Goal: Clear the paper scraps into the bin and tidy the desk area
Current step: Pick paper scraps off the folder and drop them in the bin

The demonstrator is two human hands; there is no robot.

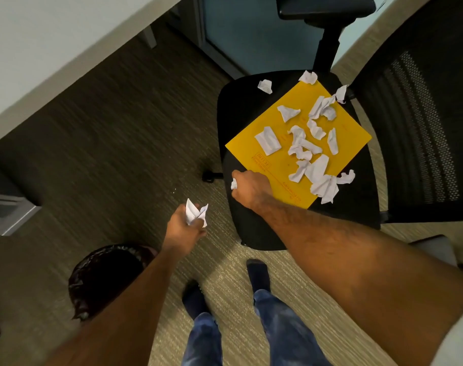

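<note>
Several crumpled white paper scraps (303, 146) lie on a yellow envelope (251, 151) spread across the seat of a black office chair (241, 109). My right hand (250, 187) hovers over the seat's front left edge and grips a small crumpled scrap (234, 184). Lower and to the left, above the carpet, my left hand (184, 228) grips a bundle of white scraps (194, 212). A dark round bin (106, 276) with a black liner stands on the floor at lower left, partly hidden by my left forearm.
A white desk edge (66, 62) runs across the upper left. The chair's mesh backrest (420, 128) and armrest (325, 6) stand on the right and top. A grey drawer unit (11, 207) sits at the left edge. My feet (256, 276) stand on the carpet.
</note>
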